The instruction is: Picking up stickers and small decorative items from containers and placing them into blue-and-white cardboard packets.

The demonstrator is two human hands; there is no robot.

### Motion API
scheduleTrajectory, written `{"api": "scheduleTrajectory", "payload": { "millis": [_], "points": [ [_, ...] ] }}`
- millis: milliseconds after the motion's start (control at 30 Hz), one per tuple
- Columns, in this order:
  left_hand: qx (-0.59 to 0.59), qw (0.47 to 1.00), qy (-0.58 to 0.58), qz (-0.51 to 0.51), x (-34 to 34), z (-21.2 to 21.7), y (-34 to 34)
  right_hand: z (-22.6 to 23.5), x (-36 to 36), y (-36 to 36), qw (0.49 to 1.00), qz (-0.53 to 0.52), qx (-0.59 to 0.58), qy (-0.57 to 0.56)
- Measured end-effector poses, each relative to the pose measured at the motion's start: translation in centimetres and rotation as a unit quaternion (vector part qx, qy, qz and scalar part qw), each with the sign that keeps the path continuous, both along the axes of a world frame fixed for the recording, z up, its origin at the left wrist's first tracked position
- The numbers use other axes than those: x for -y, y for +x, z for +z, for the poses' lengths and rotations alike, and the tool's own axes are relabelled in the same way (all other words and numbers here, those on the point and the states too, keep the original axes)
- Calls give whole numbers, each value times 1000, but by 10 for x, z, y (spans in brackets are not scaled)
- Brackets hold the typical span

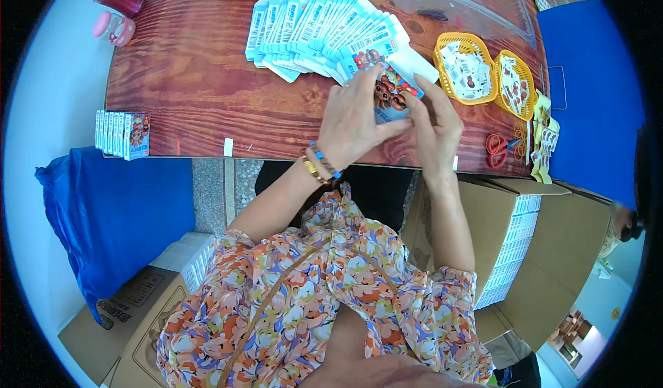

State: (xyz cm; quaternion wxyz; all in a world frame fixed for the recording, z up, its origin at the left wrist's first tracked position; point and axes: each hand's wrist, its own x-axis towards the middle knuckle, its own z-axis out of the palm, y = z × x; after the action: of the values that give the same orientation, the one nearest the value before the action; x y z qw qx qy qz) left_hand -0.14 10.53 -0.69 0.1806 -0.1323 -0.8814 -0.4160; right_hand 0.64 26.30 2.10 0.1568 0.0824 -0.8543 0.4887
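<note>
loosely curled, right hand (438, 129) beside box (389, 112)

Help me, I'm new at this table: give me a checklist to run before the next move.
1. Printed box steadied: ok, left hand holds it, right hand at its right side.
2. Box fully closed: cannot tell, the hands cover part.
3. Fanned packs nearby: ok, just beyond the hands.
4. Larger yellow basket stocked: ok, small printed pieces inside.
5. Near edge free of scraps: not ok, white scrap there.
</note>
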Motion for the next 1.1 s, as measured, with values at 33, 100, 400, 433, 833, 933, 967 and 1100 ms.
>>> {"api": "scheduleTrajectory", "payload": {
  "millis": [33,100,400,433,833,933,967,1100],
  "points": [
    [-22,999,-25,-31,11,0,3,-1,-4,0,993,40,57,-95],
    [-46,997,-47,-36,22,-2,4,5,-10,-1,984,78,81,-140],
    [26,958,239,-156,41,-2,11,8,-6,3,952,151,154,-219],
    [28,959,236,-154,42,-3,11,5,-8,3,951,153,156,-221],
    [248,880,366,-172,43,12,23,21,-7,3,964,175,136,-148],
    [249,869,389,-177,42,16,27,18,-15,-2,948,235,127,-174],
    [241,884,362,-174,42,18,28,17,-17,-3,948,235,128,-174],
    [228,903,315,-184,47,19,29,28,-18,-5,927,232,218,-199]
  ]
}}
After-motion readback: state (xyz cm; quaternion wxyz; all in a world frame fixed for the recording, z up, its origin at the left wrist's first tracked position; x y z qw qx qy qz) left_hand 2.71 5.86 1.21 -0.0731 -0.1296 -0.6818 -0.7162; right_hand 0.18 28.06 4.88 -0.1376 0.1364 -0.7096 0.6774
